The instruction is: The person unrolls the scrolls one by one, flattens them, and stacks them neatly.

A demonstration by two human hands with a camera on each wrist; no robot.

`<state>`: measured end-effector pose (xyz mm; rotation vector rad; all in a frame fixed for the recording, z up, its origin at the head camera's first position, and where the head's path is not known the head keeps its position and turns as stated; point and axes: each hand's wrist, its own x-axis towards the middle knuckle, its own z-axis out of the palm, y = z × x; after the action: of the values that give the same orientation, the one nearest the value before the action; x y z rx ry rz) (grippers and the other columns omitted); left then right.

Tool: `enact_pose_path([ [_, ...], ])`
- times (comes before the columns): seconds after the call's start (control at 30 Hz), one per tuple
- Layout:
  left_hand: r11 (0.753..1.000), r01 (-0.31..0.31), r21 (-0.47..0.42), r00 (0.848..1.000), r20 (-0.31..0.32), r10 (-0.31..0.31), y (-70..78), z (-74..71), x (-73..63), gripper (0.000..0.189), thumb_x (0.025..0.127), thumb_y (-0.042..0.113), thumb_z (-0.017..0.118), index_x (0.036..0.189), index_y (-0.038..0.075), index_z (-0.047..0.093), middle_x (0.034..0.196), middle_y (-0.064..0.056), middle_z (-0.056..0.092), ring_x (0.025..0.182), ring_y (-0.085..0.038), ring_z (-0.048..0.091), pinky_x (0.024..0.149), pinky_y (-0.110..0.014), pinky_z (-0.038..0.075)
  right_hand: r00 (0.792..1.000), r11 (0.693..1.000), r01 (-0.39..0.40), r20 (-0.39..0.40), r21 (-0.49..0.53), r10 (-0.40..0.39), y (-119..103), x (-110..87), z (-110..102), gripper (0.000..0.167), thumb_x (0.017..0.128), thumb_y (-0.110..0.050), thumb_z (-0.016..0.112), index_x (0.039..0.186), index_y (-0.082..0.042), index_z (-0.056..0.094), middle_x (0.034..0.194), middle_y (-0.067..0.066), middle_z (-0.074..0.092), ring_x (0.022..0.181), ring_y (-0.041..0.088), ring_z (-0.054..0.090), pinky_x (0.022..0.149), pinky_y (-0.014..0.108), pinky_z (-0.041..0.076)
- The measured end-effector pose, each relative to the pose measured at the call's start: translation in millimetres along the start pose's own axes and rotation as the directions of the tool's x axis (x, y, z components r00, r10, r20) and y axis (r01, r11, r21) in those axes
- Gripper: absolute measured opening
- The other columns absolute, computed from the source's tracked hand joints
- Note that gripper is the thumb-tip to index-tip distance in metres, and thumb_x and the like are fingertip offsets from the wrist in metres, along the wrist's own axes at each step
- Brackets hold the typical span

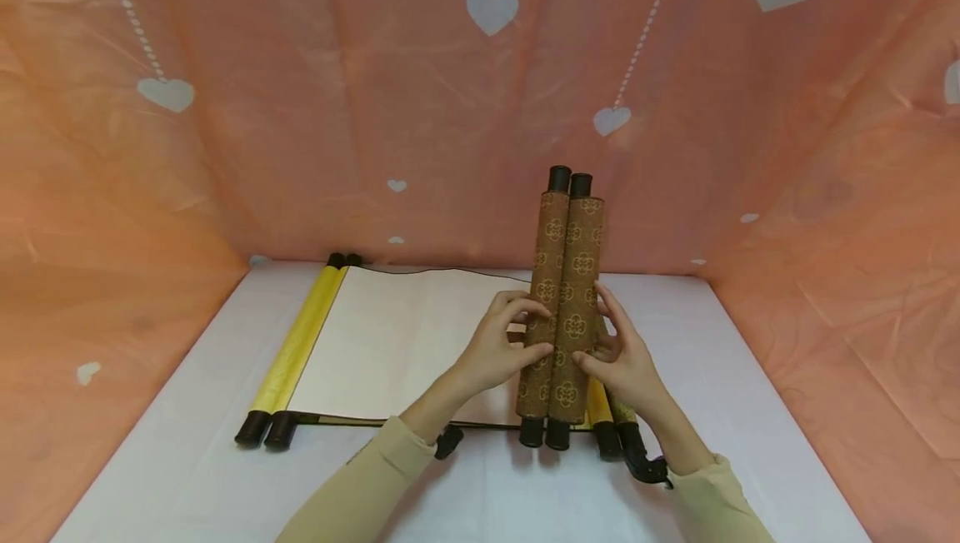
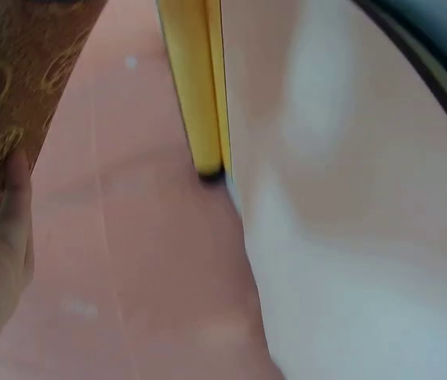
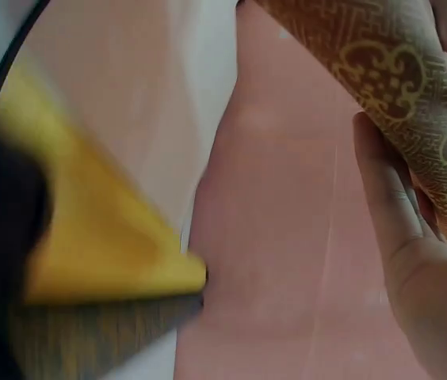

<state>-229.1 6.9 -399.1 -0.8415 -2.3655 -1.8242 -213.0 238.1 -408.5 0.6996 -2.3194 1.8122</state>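
A brown scroll point(image 1: 577, 285) with gold cloud-like motifs is held up over the right part of the table. Its two rolls lie side by side, tilted nearly upright, with black knobs at both ends. My left hand point(image 1: 491, 351) grips the left roll, thumb on the front. From the other side, my right hand point(image 1: 626, 364) grips the right roll, its thumb in front too. In the right wrist view the gold pattern of the brown scroll point(image 3: 390, 75) shows up close against the fingers. Beneath it an opened scroll with blank cream paper point(image 1: 390, 335) lies on the table.
The opened scroll has a yellow roll point(image 1: 315, 335) with black knobs at its left. At its right, another yellow roll point(image 1: 598, 404) is partly hidden behind the brown scroll and right hand. The white table point(image 1: 180, 451) is enclosed by a pink-orange cloth point(image 1: 420, 110) with hearts.
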Motion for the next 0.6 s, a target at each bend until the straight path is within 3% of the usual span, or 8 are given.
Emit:
enact_pose_path([
  [0.17, 0.996, -0.029, 0.085, 0.999, 0.02, 0.027, -5.3, -37.2, -17.6, 0.055, 0.092, 0.003, 0.079, 0.142, 0.016, 0.061, 0.16, -0.014, 0.034, 0.114, -0.031, 0.059, 0.09, -0.041, 0.058, 0.998, 0.998, 0.013, 0.059, 0.068, -0.017, 3, 11.5, 37, 0.1, 0.09, 0.011, 0.069, 0.168, -0.028, 0.02, 0.157, 0.026, 0.024, 0.103, 0.036, 0.065, 0.077, 0.031, 0.059],
  [0.3, 0.99, -0.048, 0.129, 0.998, -0.042, 0.054, -11.2, -56.0, -25.3, 0.046, 0.092, 0.005, 0.079, 0.136, 0.014, 0.067, 0.155, -0.012, 0.042, 0.106, -0.029, 0.061, 0.084, -0.036, 0.059, 0.997, 0.992, 0.006, 0.072, 0.123, -0.015, 6, 19.8, 63, 0.098, 0.089, 0.012, 0.068, 0.167, -0.029, 0.024, 0.159, 0.021, 0.029, 0.111, 0.043, 0.067, 0.082, 0.033, 0.06],
  [0.43, 0.986, -0.044, 0.159, 0.99, -0.125, 0.065, -18.2, -67.2, -30.5, 0.035, 0.093, 0.008, 0.08, 0.127, 0.013, 0.073, 0.149, -0.012, 0.049, 0.1, -0.029, 0.064, 0.08, -0.035, 0.06, 0.998, 0.99, -0.033, 0.053, 0.137, 0.026, 5, 27.3, 82, 0.099, 0.088, 0.013, 0.068, 0.166, -0.031, 0.028, 0.155, 0.018, 0.038, 0.115, 0.042, 0.066, 0.086, 0.039, 0.06],
  [0.6, 0.987, -0.023, 0.16, 0.988, -0.147, 0.047, -26.8, -72.0, -33.0, 0.033, 0.093, 0.007, 0.079, 0.125, 0.013, 0.073, 0.149, -0.012, 0.051, 0.102, -0.032, 0.066, 0.082, -0.037, 0.061, 0.997, 0.996, -0.078, -0.009, 0.042, 0.078, 4, 31.9, 96, 0.099, 0.086, 0.007, 0.076, 0.165, -0.033, 0.03, 0.145, 0.019, 0.05, 0.118, 0.038, 0.065, 0.092, 0.047, 0.057],
])
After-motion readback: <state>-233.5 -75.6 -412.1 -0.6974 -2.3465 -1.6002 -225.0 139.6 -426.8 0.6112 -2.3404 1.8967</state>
